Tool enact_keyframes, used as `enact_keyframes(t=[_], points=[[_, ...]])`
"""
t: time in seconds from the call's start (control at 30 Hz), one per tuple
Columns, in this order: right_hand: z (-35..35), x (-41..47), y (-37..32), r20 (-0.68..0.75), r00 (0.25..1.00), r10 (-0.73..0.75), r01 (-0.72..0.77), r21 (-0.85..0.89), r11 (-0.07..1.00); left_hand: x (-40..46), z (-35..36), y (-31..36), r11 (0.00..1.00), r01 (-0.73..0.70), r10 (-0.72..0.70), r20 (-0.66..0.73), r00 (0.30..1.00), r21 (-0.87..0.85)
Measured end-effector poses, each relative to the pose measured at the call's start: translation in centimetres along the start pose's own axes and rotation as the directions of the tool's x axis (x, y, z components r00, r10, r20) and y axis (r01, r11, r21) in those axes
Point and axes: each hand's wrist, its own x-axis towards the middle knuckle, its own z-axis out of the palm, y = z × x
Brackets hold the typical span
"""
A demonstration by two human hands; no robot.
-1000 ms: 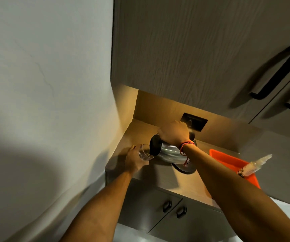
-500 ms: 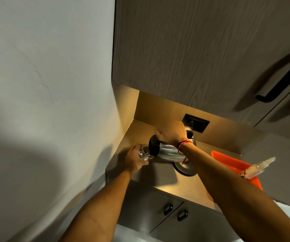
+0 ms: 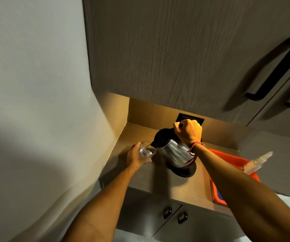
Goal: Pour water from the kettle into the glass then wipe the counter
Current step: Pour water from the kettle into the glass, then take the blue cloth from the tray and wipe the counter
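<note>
A steel kettle [image 3: 173,151] with a black lid is tilted to the left, its spout over a clear glass [image 3: 147,151]. Water runs from the spout into the glass, which holds some water. My right hand [image 3: 188,131], with a red thread at the wrist, grips the kettle's handle from above. My left hand [image 3: 135,157] is wrapped around the left side of the glass, which stands on the wooden counter [image 3: 184,191]. The kettle's black base [image 3: 184,171] sits on the counter under it.
An orange tray [image 3: 231,159] holding a clear spray bottle [image 3: 256,162] stands on the counter's right side. Upper cabinets [image 3: 175,55] with black handles hang close overhead. A black wall socket [image 3: 187,117] is behind the kettle. A wall closes the left side.
The kettle has tipped less steeply, its lid end raised, and my right hand has lifted on the handle. The glass holds more water. The view has shifted slightly.
</note>
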Motion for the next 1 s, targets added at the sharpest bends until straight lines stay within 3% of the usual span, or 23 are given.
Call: enact_keyframes(t=[0.23, 0.43, 0.8, 1.0], points=[[0.0, -0.1, 5.9, -0.092, 0.923, 0.374, -0.322, 0.349, 0.880, 1.4, 2.3, 1.4, 0.985, 0.087, -0.084, 0.028, 0.996, -0.147], [2.4, -1.4, 10.4, 0.002, 0.793, 0.609, -0.521, 0.519, 0.678, 1.8, 3.9, 0.7, 0.979, 0.148, -0.145, 0.025, 0.989, -0.141], [3.2, -0.9, 15.0, 0.001, 0.793, 0.610, -0.488, 0.599, 0.634, 2.1, 6.3, -0.4, 0.982, 0.161, -0.163, -0.012, 0.987, -0.097], [3.4, -1.7, 16.8, -0.013, 0.749, 0.662, -0.508, 0.630, 0.588, 2.6, 6.9, 0.0, 0.986, 0.152, -0.154, -0.022, 0.988, -0.073]])
